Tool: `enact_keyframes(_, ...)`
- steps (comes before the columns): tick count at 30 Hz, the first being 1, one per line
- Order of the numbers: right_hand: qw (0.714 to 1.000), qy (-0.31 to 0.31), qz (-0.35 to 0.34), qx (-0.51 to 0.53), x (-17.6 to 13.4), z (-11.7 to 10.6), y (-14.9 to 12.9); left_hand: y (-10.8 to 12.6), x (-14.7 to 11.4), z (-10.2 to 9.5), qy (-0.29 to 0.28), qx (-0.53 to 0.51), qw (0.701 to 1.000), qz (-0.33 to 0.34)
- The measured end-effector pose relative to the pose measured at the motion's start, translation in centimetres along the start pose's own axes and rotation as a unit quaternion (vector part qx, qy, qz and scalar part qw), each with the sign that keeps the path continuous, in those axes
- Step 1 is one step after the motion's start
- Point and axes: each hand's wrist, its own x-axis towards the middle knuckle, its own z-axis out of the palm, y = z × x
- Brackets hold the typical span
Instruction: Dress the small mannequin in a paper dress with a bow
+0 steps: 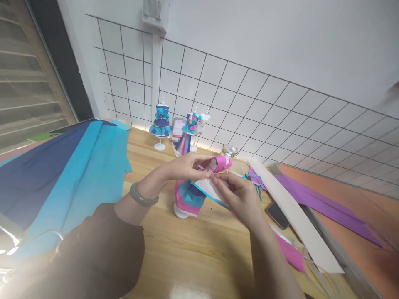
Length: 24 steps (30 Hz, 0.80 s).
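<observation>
Hands close together over the wooden tbl. [193, 253], your L hand [187, 166] is clamped round a tilted, pink-topped mini mannequin [222, 164] — and your R hand [241, 193] pinches a blue-edged white piece [209, 190] nr. its waist. A blue-dressed mannequin [160, 122] stands upright by the wall [249, 33] — a phone [277, 215] lies to the R, w/ blue fabric [102, 166] at L.

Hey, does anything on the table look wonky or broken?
One thing: the pink-and-blue mannequin leans sideways by the left hand and right hand, while the blue-dressed mannequin at the back stands upright. The hands may be tilting it. I see nothing spilled or broken.
</observation>
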Motion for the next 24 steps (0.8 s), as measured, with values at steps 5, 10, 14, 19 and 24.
enact_keyframes(5,0.999,0.032,0.022,0.011,0.11,-0.10,0.04,-0.03,0.02,0.04,-0.004,-0.011,1.000,-0.001)
enact_keyframes(10,0.998,0.040,0.058,0.004,0.27,-0.30,-0.07,0.04,-0.06,0.17,-0.008,-0.010,1.000,-0.011)
enact_keyframes(14,0.996,0.040,0.075,0.006,0.34,-0.30,-0.13,0.04,-0.11,0.20,-0.013,0.002,1.000,-0.015)
enact_keyframes(19,0.995,0.046,0.084,0.013,0.38,-0.30,-0.04,0.11,-0.19,0.28,-0.021,0.012,1.000,-0.013)
enact_keyframes(24,0.995,0.043,0.088,0.014,0.45,-0.41,0.14,0.07,-0.13,0.49,-0.015,0.018,1.000,-0.013)
